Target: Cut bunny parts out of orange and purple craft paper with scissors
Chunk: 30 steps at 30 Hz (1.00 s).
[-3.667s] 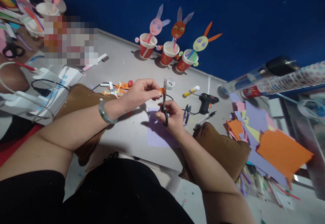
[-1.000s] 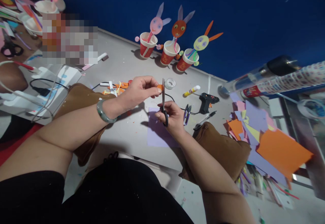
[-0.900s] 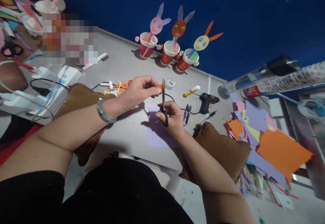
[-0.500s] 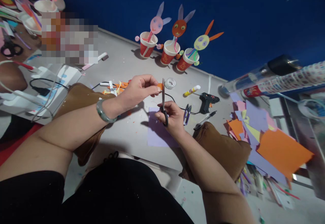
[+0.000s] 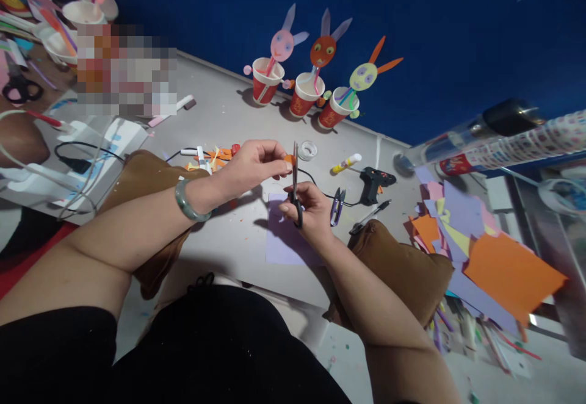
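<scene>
Bare hands at a pale grey table [image 5: 229, 245], seen from where the worker's gaze falls. The left hand [image 5: 259, 161] pinches a small piece of orange paper [image 5: 290, 159] between thumb and forefinger, raised above the tabletop. The right hand [image 5: 312, 210] is closed on the black-handled metal scissors [image 5: 295, 181], thumb toward the left hand. The blades' long axis runs nearly straight away from the body, tips farthest; the paper lies against their left side, near the upper part of the blades. It is thus forward and slightly left of the right-hand grip, the left fingertips being the nearer and in contact with it. Whether the blades are parted around the paper cannot be told at this scale.

Below the right hand, partly covered by it, lies a flat sheet of lilac paper [image 5: 287, 242]. Just beyond the blades, to the right, is a pale, ring-shaped roll [image 5: 307, 150]; farther right are purple-handled snips [image 5: 337, 209], a yellow glue stick with a white cap [image 5: 347, 163] and a black glue gun [image 5: 376, 185]. Left of the pinch lie orange and yellow scraps [image 5: 220, 155].

Outermost: three red-and-white paper cups [image 5: 300, 107] bearing paper rabbit heads [image 5: 323, 52], set before a dark blue wall [image 5: 220, 13]; to the right, a heap of coloured paper sheets [image 5: 508, 263].
</scene>
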### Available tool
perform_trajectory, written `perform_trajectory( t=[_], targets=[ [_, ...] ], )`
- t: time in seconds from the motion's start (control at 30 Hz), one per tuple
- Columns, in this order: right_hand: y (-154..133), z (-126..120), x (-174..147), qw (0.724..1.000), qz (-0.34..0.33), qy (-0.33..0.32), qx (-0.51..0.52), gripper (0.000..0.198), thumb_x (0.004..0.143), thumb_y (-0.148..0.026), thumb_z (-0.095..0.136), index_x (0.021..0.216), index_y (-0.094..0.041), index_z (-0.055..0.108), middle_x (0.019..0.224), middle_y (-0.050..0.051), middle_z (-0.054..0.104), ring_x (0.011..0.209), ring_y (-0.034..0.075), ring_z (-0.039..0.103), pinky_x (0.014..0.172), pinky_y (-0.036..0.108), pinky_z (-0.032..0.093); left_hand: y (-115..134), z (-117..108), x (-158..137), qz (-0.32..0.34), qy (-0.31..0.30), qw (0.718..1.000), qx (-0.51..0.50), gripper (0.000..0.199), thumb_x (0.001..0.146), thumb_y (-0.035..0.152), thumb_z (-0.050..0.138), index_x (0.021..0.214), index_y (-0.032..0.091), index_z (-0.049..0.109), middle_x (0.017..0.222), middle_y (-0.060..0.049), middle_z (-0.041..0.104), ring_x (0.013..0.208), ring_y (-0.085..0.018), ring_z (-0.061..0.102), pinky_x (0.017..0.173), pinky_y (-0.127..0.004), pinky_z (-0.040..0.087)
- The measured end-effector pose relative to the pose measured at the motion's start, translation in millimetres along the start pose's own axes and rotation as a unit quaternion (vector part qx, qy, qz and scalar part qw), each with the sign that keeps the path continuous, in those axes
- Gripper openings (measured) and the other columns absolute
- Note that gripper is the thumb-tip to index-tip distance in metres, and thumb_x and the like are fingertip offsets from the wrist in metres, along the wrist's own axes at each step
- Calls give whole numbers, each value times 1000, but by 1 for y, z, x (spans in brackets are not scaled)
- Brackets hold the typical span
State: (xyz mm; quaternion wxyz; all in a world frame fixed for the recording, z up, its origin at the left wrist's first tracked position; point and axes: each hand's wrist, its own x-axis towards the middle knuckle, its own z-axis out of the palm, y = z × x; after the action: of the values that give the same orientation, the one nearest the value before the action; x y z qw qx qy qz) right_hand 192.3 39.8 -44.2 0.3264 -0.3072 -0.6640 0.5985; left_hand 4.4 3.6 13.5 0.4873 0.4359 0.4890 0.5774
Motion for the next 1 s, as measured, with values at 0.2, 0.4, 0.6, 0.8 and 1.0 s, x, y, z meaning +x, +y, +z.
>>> perform_trajectory(
  t=[0.2, 0.4, 0.6, 0.8, 1.0],
  targets=[
    [-1, 0, 1, 1000, -3, -3, 4, 51, 65, -54, 93, 92, -23, 63, 60, -7, 63, 49, 11, 54, 47, 26, 47, 0, 0, 0, 6, -5, 1000, 10, 8, 76, 15, 70, 70, 15, 66, 65, 0, 66, 63, -9, 60, 62, -23, 47],
    [-1, 0, 1, 1000, -12, -2, 1, 51, 66, -56, 92, 91, -23, 62, 58, -8, 61, 47, 10, 54, 46, 25, 45, 2, 0, 0, 2, -2, 1000, 8, 8, 75, 13, 69, 69, 15, 65, 65, 0, 66, 63, -9, 59, 62, -23, 47],
    [1, 0, 1, 1000, -13, -2, 8, 48, 67, -53, 92, 92, -23, 63, 58, -8, 62, 46, 11, 54, 46, 26, 46, 2, 0, 0, 5, 4, 1000, 8, 8, 76, 12, 69, 70, 15, 65, 66, 0, 66, 64, -9, 60, 62, -23, 48],
    [2, -1, 0, 1000, -11, 4, 3, 48, 68, -53, 92, 92, -23, 63, 60, -7, 64, 48, 11, 55, 45, 25, 46, 2, -1, 0, 9, 7, 1000, 5, 8, 77, 11, 68, 70, 15, 64, 65, 1, 66, 63, -9, 59, 63, -23, 48],
    [5, -1, 0, 1000, -21, 4, 11, 46, 69, -50, 92, 92, -23, 64, 60, -7, 63, 48, 10, 55, 46, 25, 47, 2, -1, 0, 11, 8, 1000, 6, 9, 77, 11, 69, 70, 15, 64, 65, 1, 66, 63, -9, 59, 62, -23, 48]
  ],
)
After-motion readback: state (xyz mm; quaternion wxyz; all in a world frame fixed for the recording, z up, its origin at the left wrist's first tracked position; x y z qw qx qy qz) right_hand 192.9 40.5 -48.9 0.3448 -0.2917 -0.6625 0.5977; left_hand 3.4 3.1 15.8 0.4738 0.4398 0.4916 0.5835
